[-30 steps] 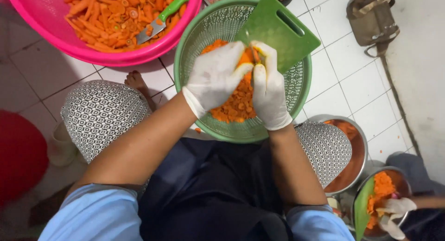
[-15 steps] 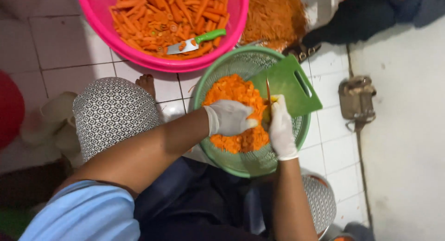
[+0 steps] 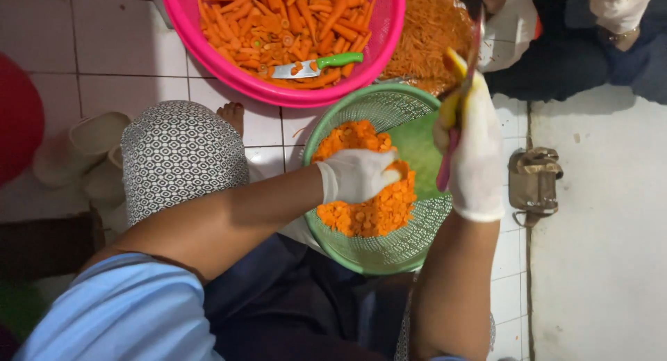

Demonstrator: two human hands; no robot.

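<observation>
Carrot slices (image 3: 368,211), two baskets, one knife (image 3: 314,66)

The left hand (image 3: 358,175) lies on the pile of diced carrot (image 3: 368,208) in the green basket (image 3: 389,253), hiding the pieces under its palm. The right hand (image 3: 476,152), raised just right of the basket, covers most of a thin knife (image 3: 455,135), whose blade is blurred, and most of a yellowish piece (image 3: 455,62) at its fingertips. Beyond the basket, the pink basin (image 3: 229,72) of carrot sticks is cut off by the top edge, as is the heap of shredded carrot (image 3: 427,38). Up right of the basket, another person's gloved hand (image 3: 618,6) is only partly in view.
</observation>
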